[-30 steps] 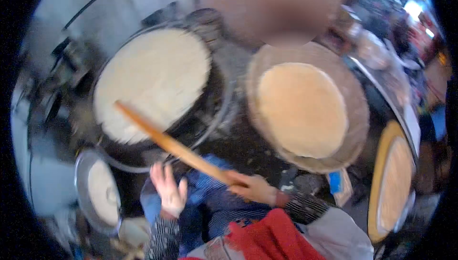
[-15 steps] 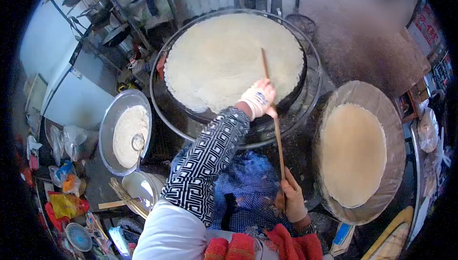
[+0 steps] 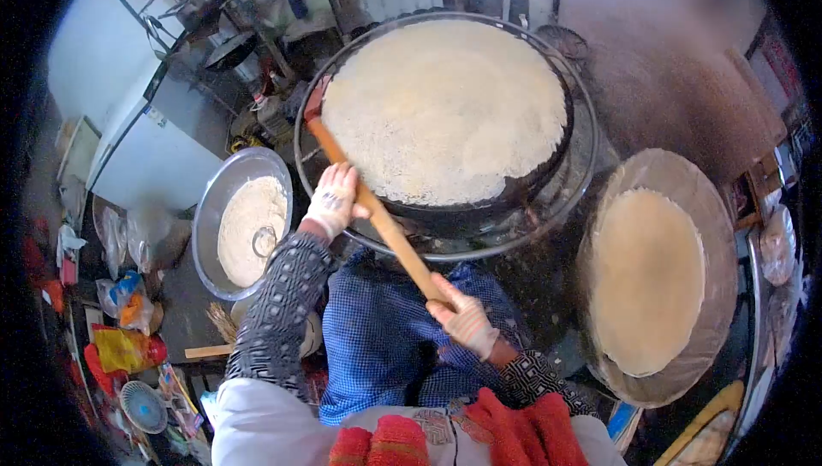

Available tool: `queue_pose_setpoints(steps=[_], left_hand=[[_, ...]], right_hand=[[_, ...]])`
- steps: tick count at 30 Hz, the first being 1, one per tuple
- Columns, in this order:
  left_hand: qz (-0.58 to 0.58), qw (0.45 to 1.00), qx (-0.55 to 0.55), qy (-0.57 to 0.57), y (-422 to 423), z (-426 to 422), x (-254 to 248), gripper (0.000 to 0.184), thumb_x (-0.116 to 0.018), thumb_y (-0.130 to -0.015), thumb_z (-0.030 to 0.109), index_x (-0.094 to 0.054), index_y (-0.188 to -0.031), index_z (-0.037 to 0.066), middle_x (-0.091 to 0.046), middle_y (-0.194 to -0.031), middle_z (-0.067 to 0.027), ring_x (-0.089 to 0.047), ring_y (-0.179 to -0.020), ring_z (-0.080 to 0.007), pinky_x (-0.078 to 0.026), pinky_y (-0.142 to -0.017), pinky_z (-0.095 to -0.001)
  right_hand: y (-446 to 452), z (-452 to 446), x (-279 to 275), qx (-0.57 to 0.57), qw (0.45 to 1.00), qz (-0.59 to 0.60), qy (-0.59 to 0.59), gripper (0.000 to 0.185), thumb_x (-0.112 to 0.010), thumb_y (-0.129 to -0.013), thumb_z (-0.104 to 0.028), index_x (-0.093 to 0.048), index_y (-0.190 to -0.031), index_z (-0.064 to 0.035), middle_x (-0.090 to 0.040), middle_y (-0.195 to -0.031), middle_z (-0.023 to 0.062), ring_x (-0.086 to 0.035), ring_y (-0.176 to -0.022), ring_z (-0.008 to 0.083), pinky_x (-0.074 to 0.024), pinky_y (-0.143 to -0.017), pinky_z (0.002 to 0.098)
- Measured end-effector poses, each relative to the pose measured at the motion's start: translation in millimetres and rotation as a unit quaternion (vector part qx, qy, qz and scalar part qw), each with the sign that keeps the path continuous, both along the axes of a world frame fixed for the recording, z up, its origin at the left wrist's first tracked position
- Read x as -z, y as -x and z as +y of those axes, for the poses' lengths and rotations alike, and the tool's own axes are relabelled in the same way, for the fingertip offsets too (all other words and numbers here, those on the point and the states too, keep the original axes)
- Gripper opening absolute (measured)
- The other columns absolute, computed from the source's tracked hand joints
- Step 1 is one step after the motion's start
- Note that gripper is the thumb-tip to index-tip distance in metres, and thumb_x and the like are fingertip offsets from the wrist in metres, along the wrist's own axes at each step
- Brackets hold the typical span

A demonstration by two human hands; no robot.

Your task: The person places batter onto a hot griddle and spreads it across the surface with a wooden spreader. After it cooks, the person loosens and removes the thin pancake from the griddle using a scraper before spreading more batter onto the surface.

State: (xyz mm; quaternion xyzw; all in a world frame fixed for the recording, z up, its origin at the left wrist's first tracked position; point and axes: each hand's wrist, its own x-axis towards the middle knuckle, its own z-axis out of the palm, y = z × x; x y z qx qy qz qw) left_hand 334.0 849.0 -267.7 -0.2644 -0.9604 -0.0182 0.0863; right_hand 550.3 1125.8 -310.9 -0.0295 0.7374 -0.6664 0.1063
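My left hand [image 3: 336,199], in a light glove, is closed around the middle of a long flat wooden stick [image 3: 390,231]. My right hand [image 3: 468,320], gloved too, grips the stick's near end above my lap. The stick slants up and left across the front rim of a large round griddle. Its far end overlaps a reddish-brown piece [image 3: 316,100] at the griddle's left edge; I cannot tell whether they are joined. A wide, thin, pale sheet of batter [image 3: 445,115] covers most of the griddle, and dark surface shows along its lower right edge.
On the left stands a metal basin [image 3: 202,239] of pale batter with a ladle [image 3: 264,242] in it. To the right, a lined oval basket [image 3: 719,295] holds a round flatbread [image 3: 646,282]. A metal ring [image 3: 591,166] surrounds the griddle. Bags and a small basket [image 3: 144,406] crowd the lower left.
The stick has swung from leaning up and right over the batter to pointing up and left. My left hand has moved left with it; my right hand has moved up and left. The view has shifted.
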Motion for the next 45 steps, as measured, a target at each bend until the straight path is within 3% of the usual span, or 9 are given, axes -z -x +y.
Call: queue_pose_setpoints(steps=[5, 6, 11, 12, 16, 27, 30, 36, 45], left_hand=[[0.081, 0.997, 0.012, 0.000, -82, 35, 10, 0.079, -0.058, -0.084, 0.052, -0.039, -0.136, -0.005, -0.045, -0.134, -0.0259, -0.043, -0.126, -0.0398, -0.032, -0.108, -0.0502], [-0.028, 0.995, 0.034, -0.095, -96, 79, -34, 0.117, -0.057, -0.060, 0.077, -0.037, -0.136, -0.009, -0.041, -0.137, -0.0293, -0.035, -0.132, -0.0444, -0.021, -0.113, -0.0548], [0.000, 0.970, 0.223, -0.101, -89, 240, -24, 0.089, -0.070, -0.073, 0.054, -0.042, -0.137, -0.001, -0.043, -0.139, -0.0227, -0.039, -0.131, -0.0389, -0.030, -0.111, -0.0483], [-0.061, 0.963, 0.248, -0.080, -90, 255, -1, 0.104, -0.071, -0.058, 0.059, -0.041, -0.135, -0.005, -0.043, -0.137, -0.0258, -0.033, -0.134, -0.0435, -0.021, -0.116, -0.0506], [-0.072, 0.969, 0.222, -0.085, -100, 235, 10, 0.108, -0.069, -0.055, 0.062, -0.042, -0.132, -0.008, -0.045, -0.135, -0.0271, -0.034, -0.134, -0.0439, -0.021, -0.116, -0.0513], [0.037, 0.997, 0.026, -0.063, -85, 29, 4, 0.099, -0.059, -0.069, 0.069, -0.041, -0.133, -0.004, -0.044, -0.135, -0.0258, -0.038, -0.129, -0.0442, -0.024, -0.112, -0.0531], [0.133, 0.981, -0.034, -0.137, -93, -2, 12, 0.075, -0.059, -0.083, 0.051, -0.043, -0.132, -0.003, -0.043, -0.137, -0.0235, -0.038, -0.130, -0.0402, -0.022, -0.112, -0.0545], [0.067, 0.996, -0.041, 0.039, -84, 2, 73, 0.036, -0.060, -0.082, 0.035, -0.058, -0.101, 0.004, -0.056, -0.112, -0.0160, -0.046, -0.121, -0.0357, -0.021, -0.114, -0.0534], [0.096, 0.992, -0.083, 0.001, -131, 115, 89, 0.037, -0.059, -0.084, 0.033, -0.059, -0.110, 0.006, -0.058, -0.108, -0.0146, -0.051, -0.110, -0.0354, -0.025, -0.109, -0.0532]], right_hand=[[-78, 61, -42, -0.068, 0.972, -0.095, -0.204, 0.055, -0.068, -0.088, -0.019, -0.049, -0.139, -0.0116, -0.069, -0.109, 0.0140, -0.067, -0.094, 0.0157, -0.0513, -0.083, 0.0288], [-97, 71, -66, -0.001, 0.982, -0.076, -0.173, 0.055, -0.067, -0.088, -0.018, -0.048, -0.140, -0.0106, -0.069, -0.109, 0.0138, -0.067, -0.094, 0.0171, -0.0514, -0.083, 0.0293], [-195, 119, -26, 0.187, 0.979, -0.060, -0.059, 0.054, -0.057, -0.094, -0.023, -0.042, -0.144, -0.0080, -0.064, -0.115, 0.0118, -0.063, -0.092, 0.0209, -0.0518, -0.078, 0.0313], [-211, 129, -7, 0.194, 0.977, -0.091, -0.011, 0.053, -0.056, -0.095, -0.022, -0.042, -0.144, -0.0077, -0.062, -0.116, 0.0110, -0.062, -0.091, 0.0201, -0.0516, -0.077, 0.0305], [-232, 148, 35, 0.205, 0.914, -0.256, 0.239, 0.056, -0.061, -0.091, -0.009, -0.041, -0.144, -0.0046, -0.059, -0.120, 0.0094, -0.059, -0.093, 0.0154, -0.0496, -0.077, 0.0256], [-84, 54, -28, -0.004, 0.994, -0.111, -0.012, 0.055, -0.064, -0.088, -0.014, -0.047, -0.140, -0.0039, -0.064, -0.115, 0.0105, -0.062, -0.098, 0.0139, -0.0495, -0.084, 0.0263], [-84, 58, -28, 0.063, 0.997, -0.019, -0.031, 0.052, -0.067, -0.086, -0.013, -0.052, -0.135, -0.0035, -0.063, -0.125, 0.0144, -0.061, -0.109, 0.0162, -0.0476, -0.094, 0.0290], [-50, 55, -17, 0.061, 0.994, -0.082, -0.033, 0.052, -0.070, -0.085, -0.015, -0.054, -0.133, -0.0029, -0.066, -0.119, 0.0135, -0.063, -0.104, 0.0139, -0.0488, -0.090, 0.0278], [-36, 30, -26, 0.044, 0.987, -0.147, 0.041, 0.055, -0.067, -0.087, -0.010, -0.048, -0.137, 0.0008, -0.065, -0.110, 0.0043, -0.057, -0.078, 0.0074, -0.0480, -0.066, 0.0229]])
